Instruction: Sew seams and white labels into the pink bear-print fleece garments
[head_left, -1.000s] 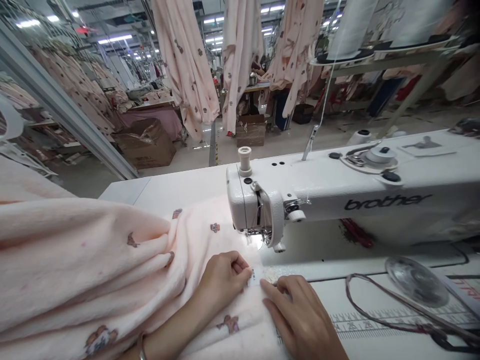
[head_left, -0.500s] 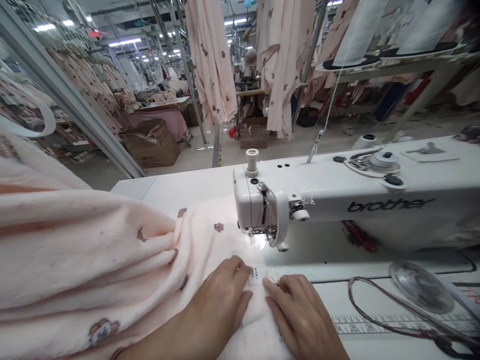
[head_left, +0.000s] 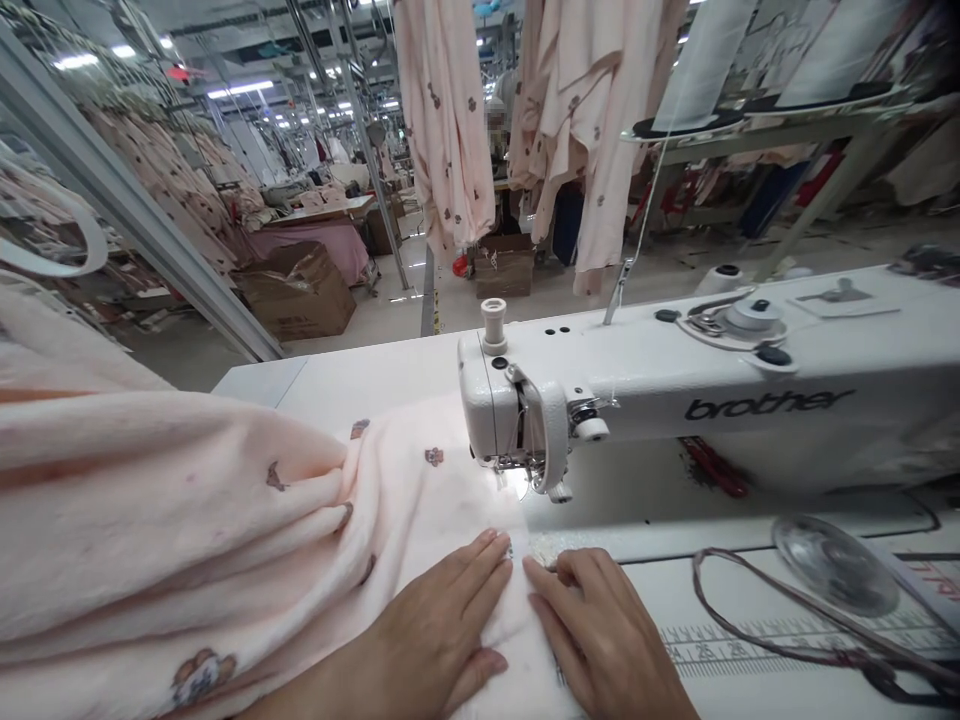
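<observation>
A pale pink fleece garment [head_left: 225, 540] with small bear prints lies bunched on the white sewing table and runs under the presser foot [head_left: 517, 470] of a white Brother sewing machine [head_left: 675, 390]. My left hand [head_left: 442, 630] lies flat on the fabric with its fingers stretched out, just in front of the needle. My right hand [head_left: 600, 630] rests beside it at the fabric's edge, fingers bent and pressing down. A small white label [head_left: 512, 549] peeks out between the fingertips of both hands.
A loop of dark cord [head_left: 787, 630] and a shiny round metal dish [head_left: 832, 565] lie on the table at the right, by a printed ruler [head_left: 720, 640]. Pink garments [head_left: 450, 120] hang beyond the table. Cardboard boxes [head_left: 296, 290] stand on the floor.
My left hand has gone from pinching the small label to lying flat on the fabric over it. My right hand has barely moved. The view shifted slightly.
</observation>
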